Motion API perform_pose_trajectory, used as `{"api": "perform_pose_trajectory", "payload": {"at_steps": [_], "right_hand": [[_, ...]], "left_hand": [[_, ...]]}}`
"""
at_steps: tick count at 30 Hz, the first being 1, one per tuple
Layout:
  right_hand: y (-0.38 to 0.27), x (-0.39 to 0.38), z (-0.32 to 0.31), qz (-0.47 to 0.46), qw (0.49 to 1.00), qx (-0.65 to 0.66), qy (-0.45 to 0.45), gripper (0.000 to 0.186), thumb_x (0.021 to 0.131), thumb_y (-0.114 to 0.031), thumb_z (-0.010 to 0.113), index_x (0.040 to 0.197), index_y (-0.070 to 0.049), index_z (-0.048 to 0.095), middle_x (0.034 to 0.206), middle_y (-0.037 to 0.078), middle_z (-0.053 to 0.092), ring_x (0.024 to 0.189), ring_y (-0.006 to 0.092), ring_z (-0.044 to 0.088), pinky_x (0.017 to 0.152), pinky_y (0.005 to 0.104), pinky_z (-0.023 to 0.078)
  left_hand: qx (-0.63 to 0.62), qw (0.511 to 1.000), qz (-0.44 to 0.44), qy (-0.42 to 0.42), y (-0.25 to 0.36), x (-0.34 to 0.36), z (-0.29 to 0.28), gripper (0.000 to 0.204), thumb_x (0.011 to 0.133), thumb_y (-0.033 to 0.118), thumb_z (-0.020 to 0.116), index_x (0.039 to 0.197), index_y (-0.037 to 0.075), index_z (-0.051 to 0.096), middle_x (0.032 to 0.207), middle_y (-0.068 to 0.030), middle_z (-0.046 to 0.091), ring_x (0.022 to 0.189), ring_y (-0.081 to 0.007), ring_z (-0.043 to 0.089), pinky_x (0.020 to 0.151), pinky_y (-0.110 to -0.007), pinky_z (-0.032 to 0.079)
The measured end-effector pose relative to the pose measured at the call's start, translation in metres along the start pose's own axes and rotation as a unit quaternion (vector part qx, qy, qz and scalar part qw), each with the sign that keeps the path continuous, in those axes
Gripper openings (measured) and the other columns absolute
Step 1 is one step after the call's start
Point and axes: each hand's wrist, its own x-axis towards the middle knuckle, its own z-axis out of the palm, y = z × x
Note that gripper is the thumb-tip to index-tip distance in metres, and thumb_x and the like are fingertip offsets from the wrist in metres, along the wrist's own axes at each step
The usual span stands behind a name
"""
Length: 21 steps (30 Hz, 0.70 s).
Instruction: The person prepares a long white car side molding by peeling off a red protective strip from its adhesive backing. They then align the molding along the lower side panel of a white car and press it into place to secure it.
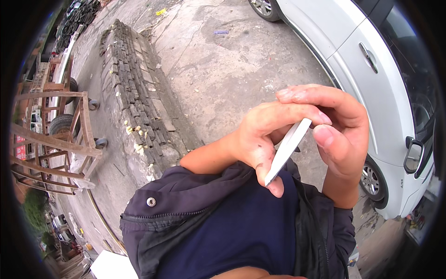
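My left hand (260, 122) is closed on a thin white slab (289, 151), flat and seen nearly edge-on, so its faces barely show. It tilts, with its lower end by my left thumb and its upper end under my left forefinger. A small dark bit shows beside its right edge; its kind is hard to make out. My right hand (347, 122) curves around the upper end, its forefinger lying over my left fingers. The right thumb stands apart from the slab, near my left forefinger's tip. Dark smudges mark my left hand.
A white car (371, 93) stands close on the right. A low stack of grey bricks or tiles (139, 83) runs along the left over stained concrete (209, 60). Farther left is a rusty metal frame (83, 121) on casters. A blue scrap (220, 32) lies on the ground.
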Motion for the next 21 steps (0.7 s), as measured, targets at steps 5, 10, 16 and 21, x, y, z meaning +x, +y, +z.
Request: {"api": "perform_pose_trajectory", "payload": {"at_steps": [5, 10, 16, 21], "right_hand": [[0.0008, -0.0009, 0.0005, 0.000, 1.000, -0.012, -0.005, 0.041, 0.081, -0.018, 0.062, 0.112, 0.009, 0.062, 0.109, 0.023, 0.067, 0.110, 0.0325, 0.064, 0.099, 0.0436, 0.049], [0.0010, -0.0023, -0.0010, -0.002, 1.000, -0.019, -0.011, 0.041, 0.082, -0.018, 0.062, 0.112, 0.009, 0.061, 0.109, 0.023, 0.067, 0.110, 0.0325, 0.064, 0.099, 0.0435, 0.049], [0.0019, -0.0028, 0.0009, -0.002, 1.000, -0.020, -0.003, 0.040, 0.081, -0.017, 0.062, 0.112, 0.009, 0.061, 0.109, 0.023, 0.067, 0.109, 0.0324, 0.065, 0.098, 0.0431, 0.050], [0.0030, -0.0035, 0.0013, 0.013, 1.000, -0.017, -0.004, 0.043, 0.082, -0.019, 0.060, 0.115, 0.009, 0.059, 0.113, 0.024, 0.064, 0.112, 0.0325, 0.062, 0.101, 0.0433, 0.047]], "left_hand": [[0.011, 1.000, -0.024, -0.001, 0.0037, -0.0029, -0.0006, 0.108, 0.051, 0.060, 0.093, 0.126, -0.007, 0.055, 0.107, -0.0093, 0.059, 0.092, -0.0159, 0.059, 0.077, -0.029, 0.047], [0.019, 1.000, 0.001, 0.014, -0.0001, -0.0007, 0.0040, 0.108, 0.051, 0.061, 0.092, 0.126, -0.007, 0.055, 0.105, -0.0086, 0.059, 0.088, -0.0145, 0.058, 0.074, -0.028, 0.046], [0.028, 0.999, -0.004, 0.017, -0.0008, -0.0042, 0.0028, 0.107, 0.052, 0.063, 0.091, 0.125, -0.007, 0.055, 0.107, -0.0089, 0.060, 0.089, -0.0153, 0.059, 0.075, -0.029, 0.047], [0.020, 1.000, -0.013, -0.008, -0.0004, -0.0033, -0.0037, 0.106, 0.053, 0.061, 0.091, 0.127, -0.007, 0.054, 0.111, -0.0095, 0.061, 0.095, -0.0162, 0.061, 0.079, -0.029, 0.048]]}}
